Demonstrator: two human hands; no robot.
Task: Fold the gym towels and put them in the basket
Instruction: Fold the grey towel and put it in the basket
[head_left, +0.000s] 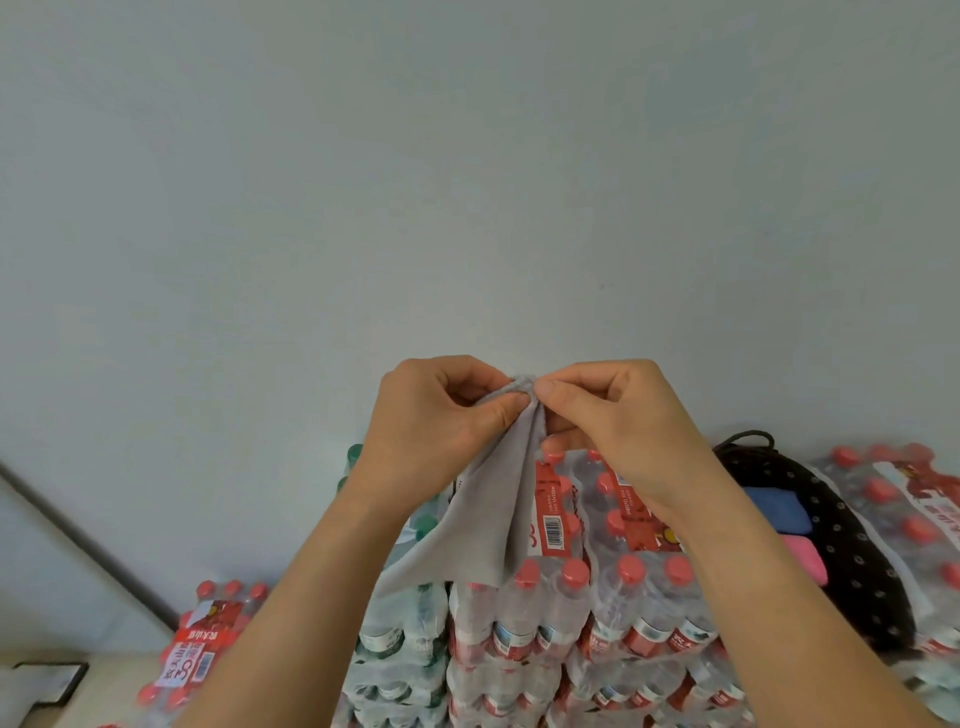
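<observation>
- Left hand (441, 415): raised in front of the wall (467, 182), fingers curled. Thumb and forefinger pinch the top edge of the grey towel (488, 519).
- Right hand (613, 415): at the 3 o'clock side of the left hand, fingers curled. Thumb and forefinger pinch the same top edge. The pinching fingertips of both hands nearly meet.
- Grey towel: held in the air, gathered to a narrow point at the pinch. It hangs toward 6 o'clock and widens into a flat, creased fan. Its lower edge hangs in front of the bottle packs (545, 623).
- Basket (852, 545): black with rows of small holes, at 4 o'clock from the hands, set among the bottle packs. A dark cord handle shows at its upper end.
- Basket contents: a folded blue towel (776, 512), with a folded pink towel (805, 564) just beside it at its 5 o'clock side.
- Bottle packs: shrink-wrapped, red-capped, stacked below the hands. Green-capped bottles (400, 639) adjoin at 9 o'clock.
- Separate red-capped pack (202, 644): at 8 o'clock, apart from the stack.
</observation>
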